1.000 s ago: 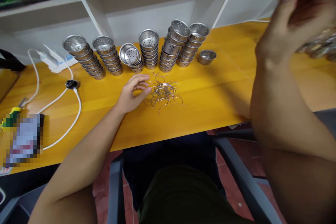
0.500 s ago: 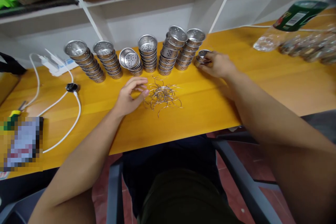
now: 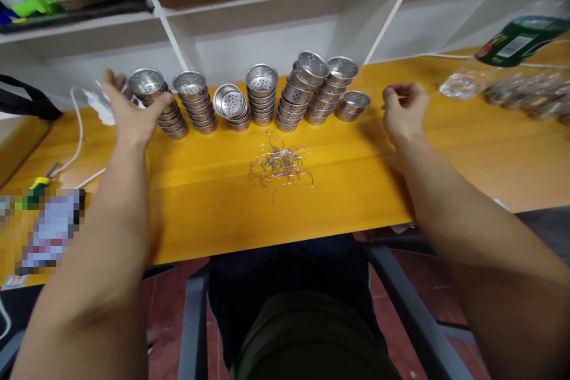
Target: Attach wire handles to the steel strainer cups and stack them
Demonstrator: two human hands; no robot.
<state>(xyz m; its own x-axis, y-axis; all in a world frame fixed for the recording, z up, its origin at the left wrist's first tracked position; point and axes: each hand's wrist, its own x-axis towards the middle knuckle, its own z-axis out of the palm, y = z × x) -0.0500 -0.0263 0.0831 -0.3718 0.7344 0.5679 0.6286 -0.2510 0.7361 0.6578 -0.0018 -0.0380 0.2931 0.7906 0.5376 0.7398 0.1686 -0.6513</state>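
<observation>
Left grip [image 3: 132, 120] is spread wide, thumb and fingers either side of the leftmost cup stack [image 3: 171, 123], can't tell if touching. Right grip [image 3: 404, 111] is curled near the short cup stack [image 3: 348, 113], can't tell if fingertips meet. Both stacks sit toward the bench [image 3: 214, 208]'s back edge, wire pile [image 3: 282, 163] nearer its front edge.

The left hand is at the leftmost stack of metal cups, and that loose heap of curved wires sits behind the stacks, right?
Not quite: the head view shows the heap of curved wires lying in front of the stacks of metal cups, nearer the person. The left hand is indeed at the leftmost stack.
</observation>
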